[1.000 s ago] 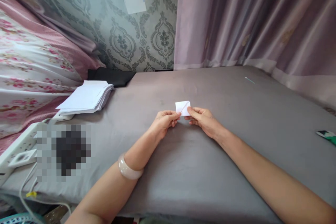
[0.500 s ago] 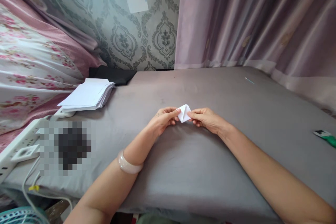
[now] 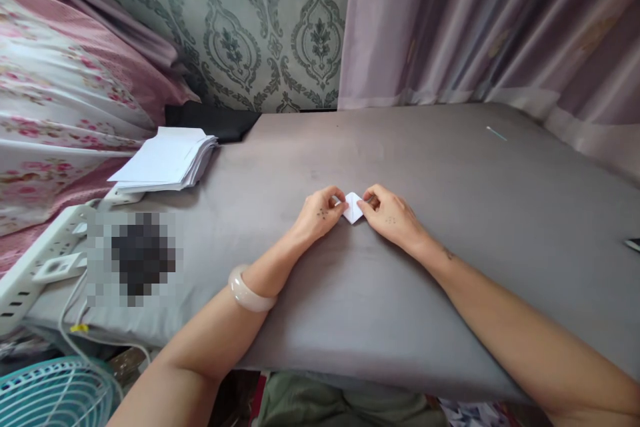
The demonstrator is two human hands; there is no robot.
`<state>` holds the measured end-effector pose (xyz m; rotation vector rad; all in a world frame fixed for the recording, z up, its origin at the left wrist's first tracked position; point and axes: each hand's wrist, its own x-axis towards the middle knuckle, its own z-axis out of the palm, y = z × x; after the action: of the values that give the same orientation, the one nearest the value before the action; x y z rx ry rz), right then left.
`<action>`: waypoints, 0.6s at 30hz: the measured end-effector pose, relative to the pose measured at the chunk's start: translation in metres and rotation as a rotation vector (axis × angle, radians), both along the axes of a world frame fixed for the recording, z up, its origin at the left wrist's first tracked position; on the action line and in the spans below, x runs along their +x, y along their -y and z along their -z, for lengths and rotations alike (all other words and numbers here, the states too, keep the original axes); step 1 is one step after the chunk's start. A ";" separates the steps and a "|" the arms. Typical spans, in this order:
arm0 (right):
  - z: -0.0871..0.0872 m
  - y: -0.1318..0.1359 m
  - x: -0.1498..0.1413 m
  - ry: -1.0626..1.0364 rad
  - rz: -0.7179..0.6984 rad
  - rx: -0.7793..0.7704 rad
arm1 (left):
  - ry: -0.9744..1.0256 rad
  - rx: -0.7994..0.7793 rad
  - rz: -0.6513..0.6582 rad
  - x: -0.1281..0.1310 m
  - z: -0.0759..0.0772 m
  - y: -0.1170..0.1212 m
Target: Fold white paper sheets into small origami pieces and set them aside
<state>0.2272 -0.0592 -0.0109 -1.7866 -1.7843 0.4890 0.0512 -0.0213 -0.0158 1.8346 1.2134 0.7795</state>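
Leftmost, a white power strip (image 3: 30, 273) holds a white adapter (image 3: 59, 268) at the left edge of the grey cloth (image 3: 380, 307); beyond it lies a stack of white sheets (image 3: 163, 157); further right, the left hand (image 3: 319, 215) pinches one corner of a small folded paper (image 3: 353, 209), thumb and finger closed on it; that paper sits between the hands, well in from the cloth's near edge; the right hand (image 3: 393, 217) pinches the opposite corner likewise; cloth spreads rightward past a thin stick (image 3: 497, 133).
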 end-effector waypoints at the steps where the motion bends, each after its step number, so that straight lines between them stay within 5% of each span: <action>1: 0.001 0.001 -0.001 0.060 -0.002 0.022 | -0.047 0.077 -0.005 0.000 0.001 0.000; 4: 0.005 0.003 -0.001 0.164 -0.053 0.105 | -0.142 0.264 0.059 -0.004 -0.001 -0.001; 10: 0.004 0.006 0.005 0.166 -0.329 0.122 | -0.249 0.189 0.325 -0.020 -0.013 -0.009; 18: -0.008 0.014 0.002 0.272 -0.309 0.075 | -0.325 0.333 0.401 -0.024 -0.010 -0.014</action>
<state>0.2292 -0.0732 -0.0029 -1.5918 -2.2535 0.3016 0.0271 -0.0069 -0.0060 2.4539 0.8917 0.4867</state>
